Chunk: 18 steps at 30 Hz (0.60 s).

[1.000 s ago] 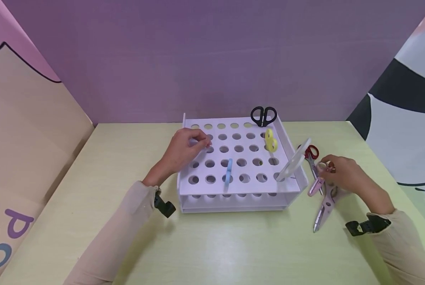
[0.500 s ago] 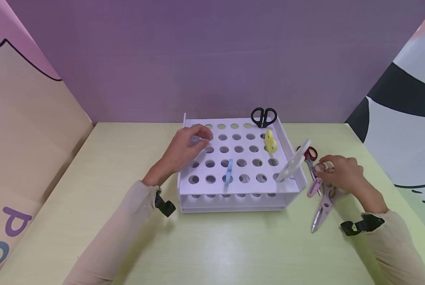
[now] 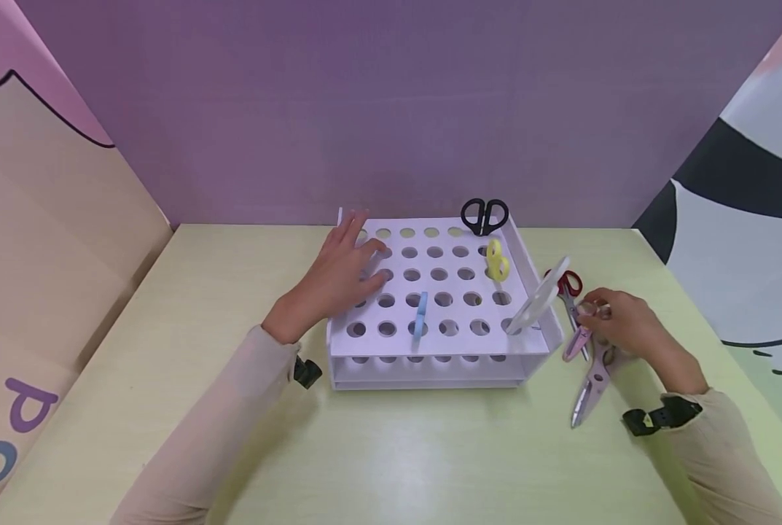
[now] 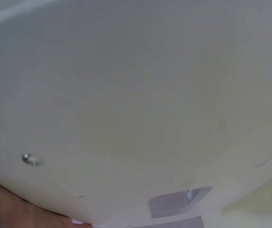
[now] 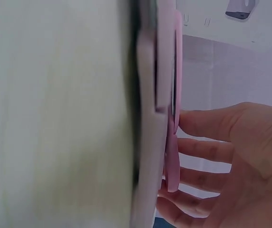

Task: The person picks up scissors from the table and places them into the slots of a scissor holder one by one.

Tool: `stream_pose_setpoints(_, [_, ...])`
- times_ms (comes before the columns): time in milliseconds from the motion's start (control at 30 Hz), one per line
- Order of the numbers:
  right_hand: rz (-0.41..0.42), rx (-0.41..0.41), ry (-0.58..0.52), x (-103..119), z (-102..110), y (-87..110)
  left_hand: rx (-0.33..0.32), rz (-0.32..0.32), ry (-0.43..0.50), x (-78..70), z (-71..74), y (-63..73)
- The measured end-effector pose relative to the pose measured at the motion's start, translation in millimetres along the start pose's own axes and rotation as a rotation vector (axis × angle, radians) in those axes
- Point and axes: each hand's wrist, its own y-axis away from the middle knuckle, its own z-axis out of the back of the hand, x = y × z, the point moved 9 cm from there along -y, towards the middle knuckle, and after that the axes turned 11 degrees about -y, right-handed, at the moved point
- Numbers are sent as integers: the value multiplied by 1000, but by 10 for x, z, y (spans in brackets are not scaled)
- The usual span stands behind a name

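My left hand (image 3: 334, 277) rests over the left edge of a white holed rack (image 3: 400, 343), fingers spread; what lies beneath it is hidden. A bit of that hand (image 4: 12, 206) shows at the lower left of the left wrist view. To the rack's right, my right hand (image 3: 630, 321) pinches the handle of pink scissors (image 5: 172, 166) between thumb and fingers. Larger pale pink scissors (image 3: 594, 386) lie under it, blades toward me. Red-handled scissors (image 3: 570, 286) lie just behind, partly covered.
In the rack's holes stand black scissors (image 3: 481, 230) at the back right, yellow scissors (image 3: 493, 266) in front of them, white scissors (image 3: 538, 299) leaning at the front right corner, and a blue handle (image 3: 420, 313) near the front. A purple wall (image 3: 391, 109) rises behind the table.
My left hand's fingers have gone from bunched to spread, moving toward the back left; a pale thing seen under them earlier is now hidden. My right hand has shifted slightly left.
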Motion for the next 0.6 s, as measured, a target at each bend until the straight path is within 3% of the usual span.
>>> stream_pose_setpoints(167, [16, -35, -8, 22, 14, 18, 22, -5, -66, -36, -18, -4])
stream_pose_setpoints(267, [9, -40, -16, 7, 13, 26, -7, -24, -69, -59, 10, -6])
stream_pose_setpoints(433, [0, -58, -30, -30, 50, 53, -91, -100, 21, -107, 83, -9])
stream_pose_setpoints(600, [-44, -107, -49, -105, 149, 34, -97, -131, 126, -96, 132, 39])
